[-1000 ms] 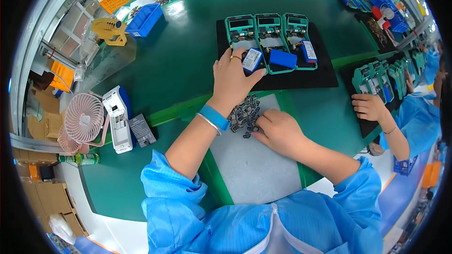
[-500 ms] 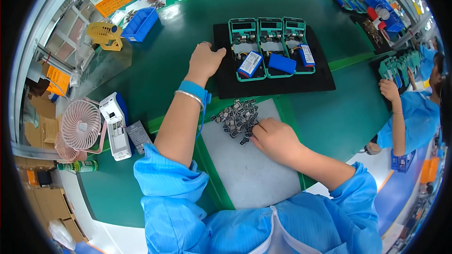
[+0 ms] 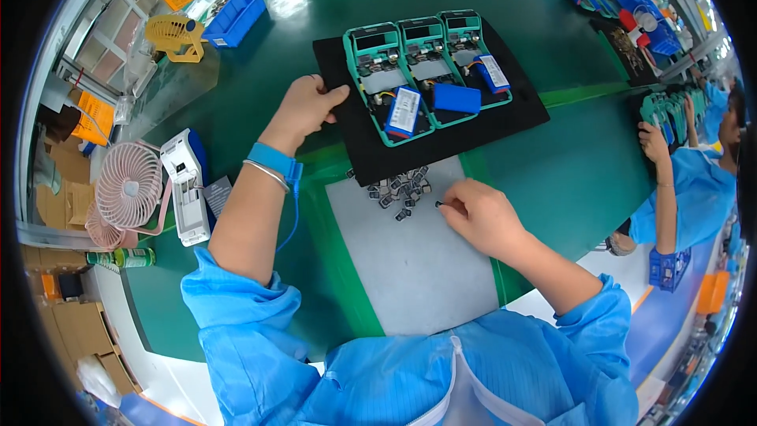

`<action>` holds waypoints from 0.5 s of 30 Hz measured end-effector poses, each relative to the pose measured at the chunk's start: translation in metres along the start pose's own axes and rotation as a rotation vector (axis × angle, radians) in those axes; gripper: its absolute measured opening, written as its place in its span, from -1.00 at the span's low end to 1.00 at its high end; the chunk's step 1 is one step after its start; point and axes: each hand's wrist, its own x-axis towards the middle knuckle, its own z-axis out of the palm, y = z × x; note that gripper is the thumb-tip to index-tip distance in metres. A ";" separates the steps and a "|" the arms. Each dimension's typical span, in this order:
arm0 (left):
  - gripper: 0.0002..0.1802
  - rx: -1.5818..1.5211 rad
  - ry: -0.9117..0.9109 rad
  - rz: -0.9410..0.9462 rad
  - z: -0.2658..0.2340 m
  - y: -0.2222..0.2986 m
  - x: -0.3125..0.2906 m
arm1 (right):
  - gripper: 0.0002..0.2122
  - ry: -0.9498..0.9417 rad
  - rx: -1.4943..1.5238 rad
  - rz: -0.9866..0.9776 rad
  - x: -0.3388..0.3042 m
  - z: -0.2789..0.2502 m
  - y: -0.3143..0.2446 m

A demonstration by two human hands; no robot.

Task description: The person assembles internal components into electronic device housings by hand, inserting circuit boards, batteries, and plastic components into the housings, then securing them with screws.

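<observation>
Pinched dark component (image 3: 438, 204) in right hand (image 3: 486, 218), short of teal housings (image 3: 426, 46); gripped left edge of black mat (image 3: 481, 131) with left hand (image 3: 302, 113).

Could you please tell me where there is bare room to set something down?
The near part of the grey sheet is bare, between the green tape strips, as is the green tabletop right of the right hand. It is crowded at the sheet's far end, with a pile of small parts, and on the black mat under three green housings.
</observation>
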 end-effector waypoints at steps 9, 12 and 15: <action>-0.39 0.385 0.184 0.834 0.047 0.033 -0.045 | -0.86 -0.136 -0.537 -0.680 0.019 -0.010 0.011; -0.28 0.520 0.030 0.874 0.064 0.025 -0.042 | -0.87 -0.233 -0.639 -0.750 0.023 -0.010 0.003; -0.30 0.376 -0.098 0.807 0.061 0.021 -0.039 | -0.91 -0.311 -0.607 -0.762 0.034 -0.018 0.003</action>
